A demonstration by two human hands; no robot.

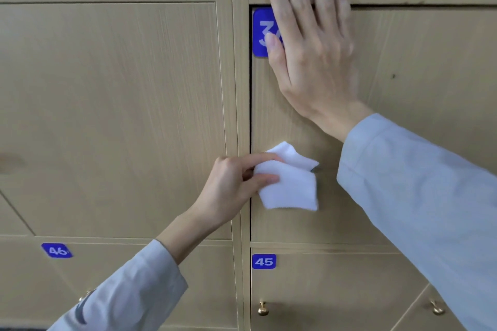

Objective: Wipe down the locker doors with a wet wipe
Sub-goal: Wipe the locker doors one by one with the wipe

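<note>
Locker doors fill the head view, pale wood-grain panels set in a grid, and the one being worked on is the door [403, 129] with the blue number label [261, 32] in its upper left corner. That label reads a 3 and then a digit hidden behind a thumb.

On this door, well below the label and close to the door's left edge, lies the white wet wipe [289, 179], folded and crumpled against the wood. The left hand [236, 185] pinches the wipe's left side between curled fingers and thumb, its wrist crossing the frame strip just left of the door.

Above the wipe, the right hand [312, 43] lies flat on the same door, fingers straight and slightly spread, pointing up over the door's top edge onto the rail above, with the thumb covering part of the label. Both arms wear light grey-blue sleeves.

Below this door sits the door marked 45 [264, 261], with a small brass knob [263, 308] beneath its label. Left of that one is a door marked 46 [57, 250].
</note>
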